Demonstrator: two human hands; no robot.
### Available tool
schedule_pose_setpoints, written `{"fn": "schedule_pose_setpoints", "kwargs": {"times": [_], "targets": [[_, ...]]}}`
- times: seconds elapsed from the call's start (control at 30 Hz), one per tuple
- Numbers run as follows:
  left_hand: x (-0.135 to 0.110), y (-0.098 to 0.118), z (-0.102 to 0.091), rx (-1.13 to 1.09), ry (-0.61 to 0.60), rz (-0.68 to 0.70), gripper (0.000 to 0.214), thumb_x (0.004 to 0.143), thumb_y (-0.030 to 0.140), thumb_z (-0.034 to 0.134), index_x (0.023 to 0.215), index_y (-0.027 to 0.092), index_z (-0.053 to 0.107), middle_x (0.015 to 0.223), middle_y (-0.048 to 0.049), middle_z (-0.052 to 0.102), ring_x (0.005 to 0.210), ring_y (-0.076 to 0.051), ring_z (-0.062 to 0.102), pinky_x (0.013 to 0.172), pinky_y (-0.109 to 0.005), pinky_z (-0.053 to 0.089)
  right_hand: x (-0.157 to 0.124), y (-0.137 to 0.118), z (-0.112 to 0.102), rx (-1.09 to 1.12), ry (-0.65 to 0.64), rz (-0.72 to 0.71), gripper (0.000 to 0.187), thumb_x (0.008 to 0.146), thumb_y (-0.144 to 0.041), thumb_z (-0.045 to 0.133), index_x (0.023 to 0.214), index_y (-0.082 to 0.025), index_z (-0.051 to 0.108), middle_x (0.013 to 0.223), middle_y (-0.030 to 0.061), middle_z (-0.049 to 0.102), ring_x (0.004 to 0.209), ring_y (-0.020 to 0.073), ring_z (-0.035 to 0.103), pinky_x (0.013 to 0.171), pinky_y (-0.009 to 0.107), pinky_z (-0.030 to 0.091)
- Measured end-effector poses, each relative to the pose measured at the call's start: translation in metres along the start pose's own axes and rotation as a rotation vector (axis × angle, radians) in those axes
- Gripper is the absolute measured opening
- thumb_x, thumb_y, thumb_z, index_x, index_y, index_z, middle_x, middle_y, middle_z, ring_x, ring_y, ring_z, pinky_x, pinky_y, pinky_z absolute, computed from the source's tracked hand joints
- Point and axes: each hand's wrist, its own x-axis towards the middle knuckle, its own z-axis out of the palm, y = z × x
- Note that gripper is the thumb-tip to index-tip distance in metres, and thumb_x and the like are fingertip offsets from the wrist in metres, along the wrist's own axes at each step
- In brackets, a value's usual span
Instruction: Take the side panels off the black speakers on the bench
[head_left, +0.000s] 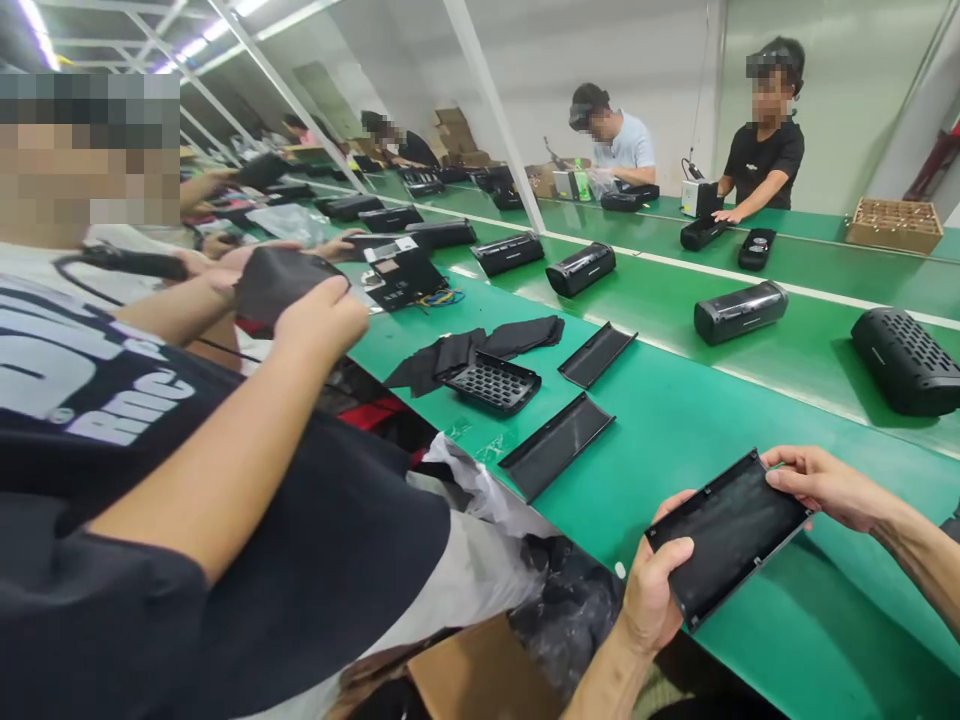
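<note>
Between my hands, over the near edge of the green table, is a black plastic cover panel [731, 535], tilted, with small clips along its rims. My left hand [656, 575] grips its left end, thumb on the inner face and fingers beneath. At the far right corner, my right hand [817, 487] pinches the panel with thumb and fingers. Further left on the table lie two similar black panels, a nearer one [559, 445] and a farther one [598, 355]. Beside them sits a perforated black shell [495, 383] with pieces of black cloth [517, 338] behind it.
A co-worker [225, 500] at my left holds a piece of black fabric-like material [281, 285]. Black speaker-like units [741, 312] stand along the green conveyor [652, 345] ahead. People work across it, near a partitioned carton [894, 224]. A cardboard box [484, 670] is below the table edge.
</note>
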Motion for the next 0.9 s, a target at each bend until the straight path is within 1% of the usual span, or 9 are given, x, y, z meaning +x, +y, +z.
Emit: {"fn": "schedule_pose_setpoints", "kwargs": {"times": [0.1, 0.3, 0.4, 0.53, 0.63, 0.9], "targets": [[-0.0023, 0.0038, 0.0053, 0.036, 0.024, -0.005, 0.079, 0.061, 0.026, 0.085, 0.138, 0.019, 0.070, 0.118, -0.0137, 0.082, 0.120, -0.039, 0.072, 0.106, -0.048, 0.055, -0.0009, 0.0030, -0.0010, 0.004, 0.011, -0.009, 0.066, 0.069, -0.069, 0.088, 0.102, -0.016, 0.067, 0.060, -0.0068, 0.055, 0.046, 0.0061, 0.040, 0.042, 0.021, 0.039], [-0.0017, 0.0051, 0.0077, 0.044, 0.039, -0.009, 0.074, 0.061, 0.028, 0.085, 0.132, 0.017, 0.073, 0.114, -0.0142, 0.082, 0.120, -0.039, 0.072, 0.107, -0.048, 0.054, -0.0010, 0.0026, -0.0010, 0.003, 0.034, -0.019, 0.059, 0.070, -0.065, 0.087, 0.097, -0.017, 0.066, 0.055, -0.0088, 0.051, 0.044, 0.0058, 0.038, 0.043, 0.021, 0.035], [-0.0010, 0.0050, 0.0075, 0.042, 0.030, -0.006, 0.067, 0.061, 0.028, 0.085, 0.127, 0.018, 0.076, 0.115, -0.0138, 0.082, 0.121, -0.040, 0.071, 0.108, -0.048, 0.054, -0.0004, 0.0036, -0.0006, 0.000, 0.037, -0.015, 0.058, 0.071, -0.065, 0.086, 0.097, -0.017, 0.066, 0.055, -0.0090, 0.051, 0.044, 0.0062, 0.039, 0.043, 0.022, 0.035], [0.0005, 0.0027, 0.0044, 0.021, 0.019, -0.018, 0.059, 0.061, 0.027, 0.085, 0.119, 0.018, 0.078, 0.116, -0.0129, 0.082, 0.122, -0.039, 0.071, 0.109, -0.048, 0.054, 0.0013, 0.0058, -0.0004, 0.001, 0.045, -0.018, 0.058, 0.071, -0.065, 0.086, 0.096, -0.018, 0.065, 0.059, -0.0072, 0.055, 0.047, 0.0073, 0.044, 0.044, 0.022, 0.035], [0.0010, 0.0011, 0.0025, 0.009, 0.018, -0.019, 0.057, 0.062, 0.027, 0.085, 0.118, 0.018, 0.078, 0.116, -0.0123, 0.082, 0.121, -0.038, 0.071, 0.109, -0.048, 0.053, 0.0029, 0.0071, -0.0004, 0.004, 0.051, -0.017, 0.058, 0.071, -0.066, 0.086, 0.096, -0.017, 0.066, 0.060, -0.0067, 0.055, 0.047, 0.0076, 0.045, 0.043, 0.022, 0.035], [0.0005, 0.0039, 0.0049, 0.015, -0.006, -0.019, 0.056, 0.063, 0.027, 0.086, 0.118, 0.018, 0.077, 0.120, -0.0131, 0.081, 0.126, -0.039, 0.068, 0.112, -0.048, 0.051, 0.0042, 0.0098, -0.0023, 0.037, 0.046, -0.004, 0.062, 0.070, -0.070, 0.088, 0.096, -0.019, 0.067, 0.061, -0.0061, 0.055, 0.048, 0.0087, 0.045, 0.044, 0.022, 0.036]]}}
